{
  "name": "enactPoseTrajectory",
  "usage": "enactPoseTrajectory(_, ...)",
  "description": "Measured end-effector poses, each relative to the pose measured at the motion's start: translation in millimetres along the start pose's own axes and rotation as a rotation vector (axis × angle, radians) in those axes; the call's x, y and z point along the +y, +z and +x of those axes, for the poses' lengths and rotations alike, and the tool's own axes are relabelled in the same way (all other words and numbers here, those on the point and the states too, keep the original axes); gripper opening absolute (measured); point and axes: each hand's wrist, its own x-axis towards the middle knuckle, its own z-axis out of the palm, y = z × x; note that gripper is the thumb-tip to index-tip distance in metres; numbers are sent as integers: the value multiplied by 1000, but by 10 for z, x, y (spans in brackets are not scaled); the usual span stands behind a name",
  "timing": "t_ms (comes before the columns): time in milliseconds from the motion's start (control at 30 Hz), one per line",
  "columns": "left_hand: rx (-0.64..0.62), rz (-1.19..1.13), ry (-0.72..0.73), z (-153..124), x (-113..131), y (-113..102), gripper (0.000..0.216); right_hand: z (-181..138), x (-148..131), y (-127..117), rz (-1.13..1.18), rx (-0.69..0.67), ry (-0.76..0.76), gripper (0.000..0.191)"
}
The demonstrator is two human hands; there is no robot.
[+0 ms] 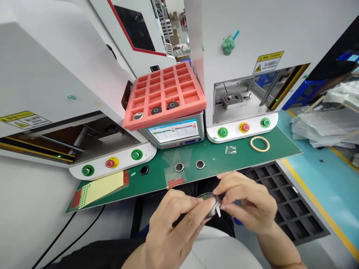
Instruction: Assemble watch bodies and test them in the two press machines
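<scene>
Close to my body, my left hand is closed around a round grey metal watch case, with the thumb lying across its face. My right hand pinches at the right edge of this case, and a speck of red shows by the fingertips; what it is I cannot make out. Just beyond my hands, on the green mat, lie a silver-rimmed watch case and a similar watch case. Farther left is a black watch case.
A pink foam tray with several watch parts rests on a monitor. White machines with buttons flank it. A tape ring, plastic scrap and yellow sticker sheet lie on the mat. A black tray sits lower right.
</scene>
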Motion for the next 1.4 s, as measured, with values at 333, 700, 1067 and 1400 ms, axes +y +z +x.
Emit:
enactPoseTrajectory(333, 15, -27, -18, 7, -33, 9, 21, -48, 19, 97, -47, 96, -95, 18)
enactPoseTrajectory(700, -93, -228, -25, -55, -193, -20, 39, 93, 22, -94, 9, -164, -40, 7)
enactPoseTrajectory(1067, 10, -199, 22, -85, -161, 46, 33, -4, -62, 68, -194, 59, -130, 15)
enactPoseTrajectory(1400, 33, -181, 33, -75, -181, 59, 26, 27, -86, 46, -196, 73, -162, 20)
